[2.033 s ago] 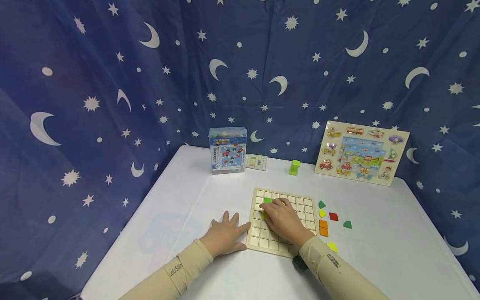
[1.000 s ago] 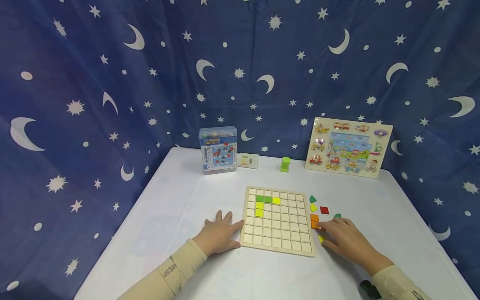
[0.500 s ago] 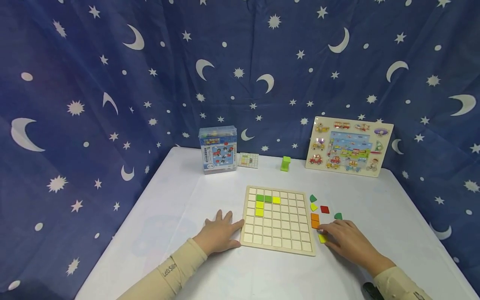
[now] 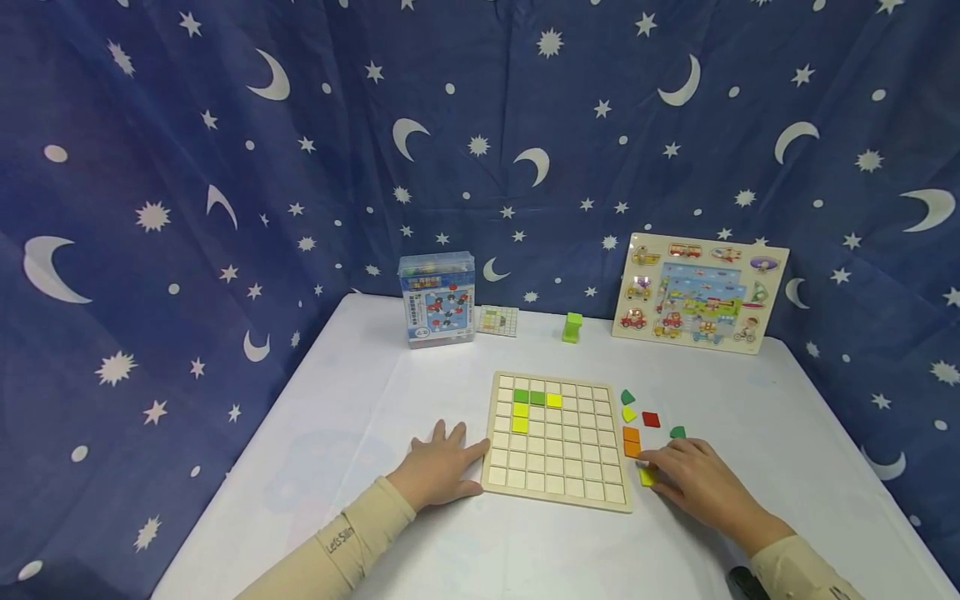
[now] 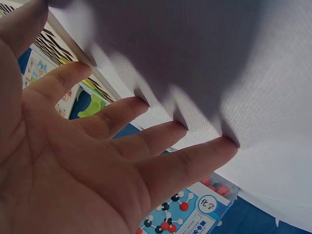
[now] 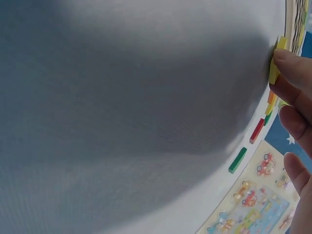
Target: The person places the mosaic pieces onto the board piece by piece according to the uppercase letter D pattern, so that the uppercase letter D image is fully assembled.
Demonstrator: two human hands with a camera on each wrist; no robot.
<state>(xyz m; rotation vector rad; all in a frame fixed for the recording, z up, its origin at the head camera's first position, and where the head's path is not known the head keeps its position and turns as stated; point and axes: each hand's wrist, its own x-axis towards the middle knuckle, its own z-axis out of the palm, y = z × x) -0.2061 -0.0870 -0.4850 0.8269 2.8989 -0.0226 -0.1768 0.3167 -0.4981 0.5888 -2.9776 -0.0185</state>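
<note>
In the head view my left hand (image 4: 435, 467) rests on the white table with fingers spread, its index fingertip and thumb at the left edge of the wooden grid board (image 4: 555, 504). Green and yellow tiles sit in several of its upper-left squares, such as a yellow tile (image 4: 520, 425). Right of the board, my right hand (image 4: 701, 483) pinches a loose yellow tile (image 6: 274, 70) between thumb and index finger. The tile is at table level. The orange tiles (image 4: 632, 442) lie just beyond the index fingertip.
Beyond the right hand lie a red tile (image 4: 651, 420), green quarter-round pieces (image 4: 678, 432) and a yellow piece (image 4: 628, 414). At the back stand a clear-lidded box (image 4: 438, 304), a pattern card (image 4: 497, 322), a green block (image 4: 572, 327) and a picture puzzle (image 4: 697, 292).
My right hand has moved from over the board to the loose tiles at its right, uncovering the coloured tiles on the grid. My left hand has stayed at the board's left edge.
</note>
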